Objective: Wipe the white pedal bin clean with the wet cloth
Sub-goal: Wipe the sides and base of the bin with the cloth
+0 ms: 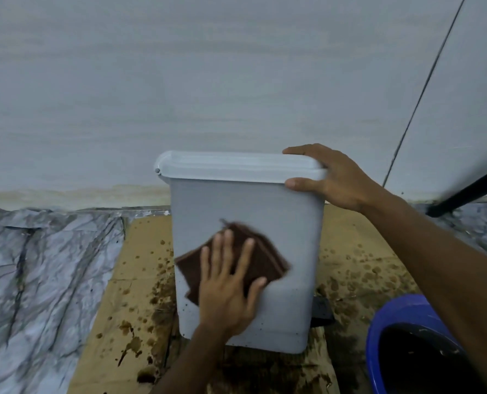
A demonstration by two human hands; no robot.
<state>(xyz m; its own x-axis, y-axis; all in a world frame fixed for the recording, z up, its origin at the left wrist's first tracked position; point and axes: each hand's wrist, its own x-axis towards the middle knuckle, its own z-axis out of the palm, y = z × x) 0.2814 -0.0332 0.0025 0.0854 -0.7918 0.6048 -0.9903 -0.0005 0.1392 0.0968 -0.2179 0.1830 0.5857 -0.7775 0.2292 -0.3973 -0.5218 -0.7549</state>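
Nearest, lower right: blue bucket (390, 317) with dark contents. Centre: left hand (228, 285), fingers straight and spread, pressing the brown cloth (268, 257) flat against the near side of the white bin (265, 206). The bin stands upright on spattered cardboard (140, 251), lid (236, 166) closed, black pedal (323, 308) at its lower right. Above: right hand (333, 177) gripping the lid's right corner, fingers curled over the top, thumb on the front edge. Left: marbled floor (37, 265). Behind: pale wall (208, 81)
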